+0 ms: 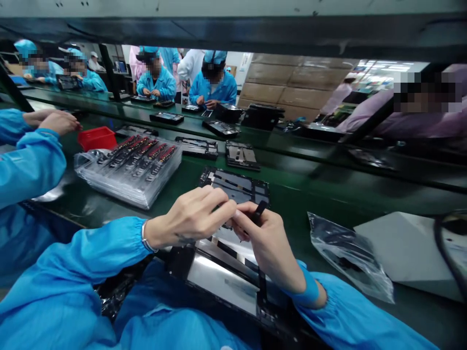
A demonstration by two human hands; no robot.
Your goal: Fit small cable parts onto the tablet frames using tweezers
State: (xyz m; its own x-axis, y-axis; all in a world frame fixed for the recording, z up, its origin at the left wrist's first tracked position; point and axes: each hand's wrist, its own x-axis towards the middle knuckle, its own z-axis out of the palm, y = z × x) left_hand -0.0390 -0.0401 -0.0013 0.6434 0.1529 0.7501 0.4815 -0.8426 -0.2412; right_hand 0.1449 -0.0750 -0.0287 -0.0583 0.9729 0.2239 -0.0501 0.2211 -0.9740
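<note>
My left hand is closed in a pinch, its fingertips meeting those of my right hand. What the left fingers hold, if anything, is hidden. A small black strip sticks up from the closed fingers of my right hand. Below both hands, an opened tablet-like device lies at the bench's near edge, showing silvery panels and dark ribbon cables. Just beyond my fingers is a second opened device, partly covered by my hands.
To the left stand stacked clear plastic trays of small parts and a red bin. A clear plastic bag lies right, beside a grey-white box. More opened devices sit farther back. A co-worker's sleeve reaches in from the left.
</note>
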